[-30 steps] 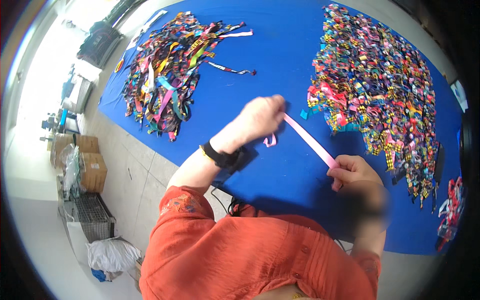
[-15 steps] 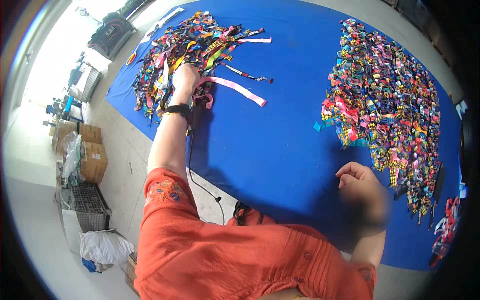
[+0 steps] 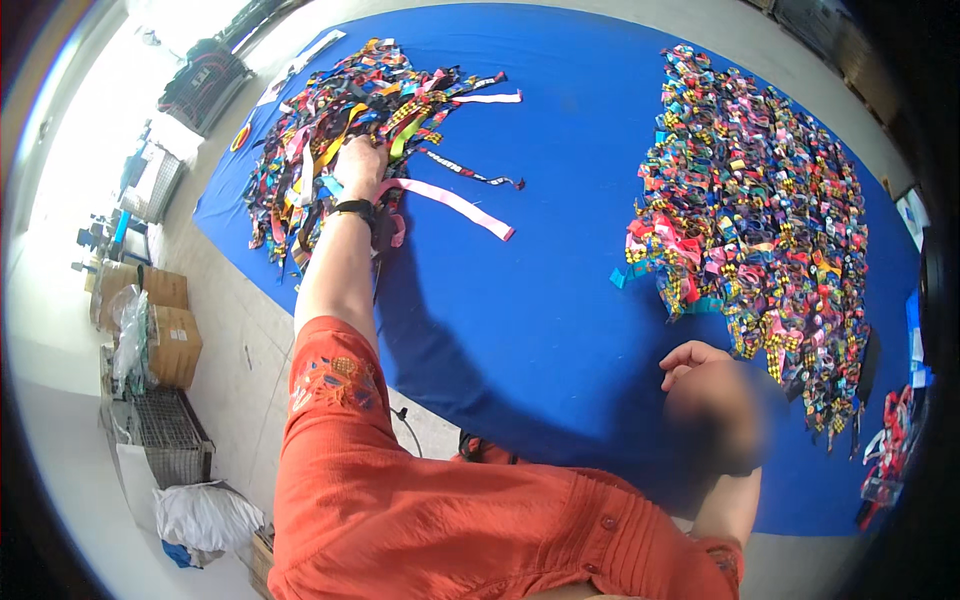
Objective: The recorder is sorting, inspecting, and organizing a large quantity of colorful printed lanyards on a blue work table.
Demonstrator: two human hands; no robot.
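Note:
At the left of the blue-covered table lies a tangled heap of colourful printed fabric straps (image 3: 330, 100). My left hand (image 3: 360, 167) reaches into this heap, back upward; its fingertips are hidden among the straps, so I cannot see what they hold. A dark band (image 3: 354, 207) circles that wrist. Beside the hand, a pink strap (image 3: 455, 206) trails out onto the cloth. Over the table's near right part hovers my right hand (image 3: 697, 362), its fingers loosely curled and slightly apart, nothing visible in them. A blur covers the rest of that hand and its wrist.
Dense rows of bundled colourful straps (image 3: 765, 210) cover the table's right side. A smaller red bundle (image 3: 890, 445) lies at the right edge. Blue cloth (image 3: 540, 290) stretches between heap and rows. Cardboard boxes (image 3: 172, 345), a wire crate (image 3: 172, 435) and a white sack (image 3: 210, 515) stand at the left.
The whole view has shifted slightly, with table and straps a little further left. My left hand has pushed a bit deeper into the heap; my right hand keeps much the same pose.

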